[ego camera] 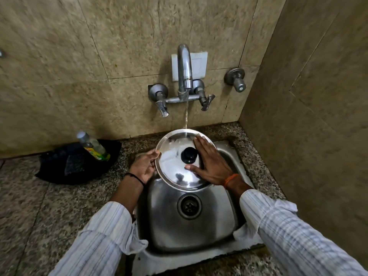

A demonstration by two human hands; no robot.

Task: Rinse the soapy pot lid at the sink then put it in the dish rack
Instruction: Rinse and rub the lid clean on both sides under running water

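Note:
A round steel pot lid (173, 172) with a black knob (188, 154) is held tilted over the steel sink (191, 232). Water runs from the wall tap (185, 76) and lands on the lid's far edge. My left hand (143, 166) grips the lid's left rim, fingers curled round the edge. My right hand (211, 164) lies flat on the lid's top right side, fingers straight, thumb pointing toward the knob. No dish rack is in view.
A black cloth (59, 166) lies on the granite counter left of the sink, with a clear soap bottle (93, 146) on it. A second valve (236, 78) sticks out of the wall at right. The tiled side wall stands close on the right.

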